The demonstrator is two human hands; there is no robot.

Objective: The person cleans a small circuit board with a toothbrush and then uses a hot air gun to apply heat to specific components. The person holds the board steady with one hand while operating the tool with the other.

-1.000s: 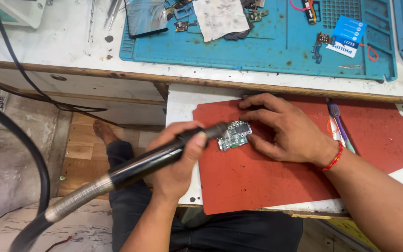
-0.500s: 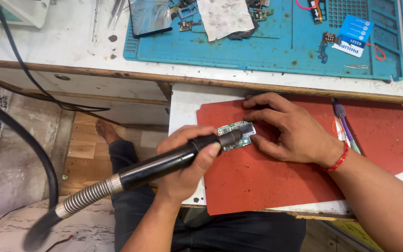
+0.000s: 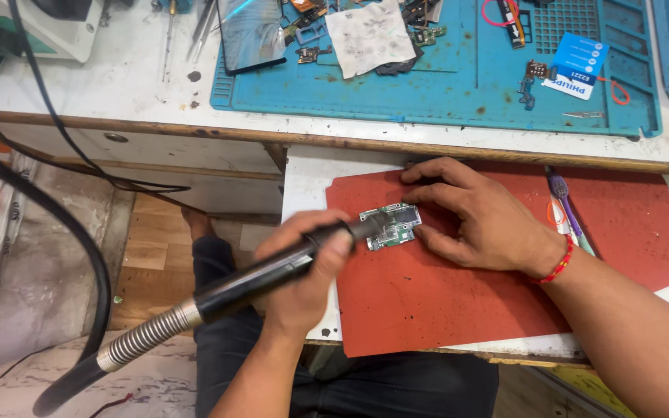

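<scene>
Hot air on the little circuit board

My left hand [image 3: 303,271] is wrapped tight around the black hot-air wand [image 3: 272,271], its nozzle just over the circuit board [image 3: 390,225] on the red mat [image 3: 458,294]; my right hand [image 3: 482,220], at three o'clock of the board, lies spread, fingertips pinning its edge. I'd judge it best to hold the nozzle steady, fingers well off the heat; the blue mat [image 3: 458,85] lies at twelve

I see a small green board [image 3: 391,225] with a metal shield, flat on the red mat [image 3: 427,302]. Black hot-air wand [image 3: 272,271], tilted, nozzle tip right over the board's left edge.
</scene>
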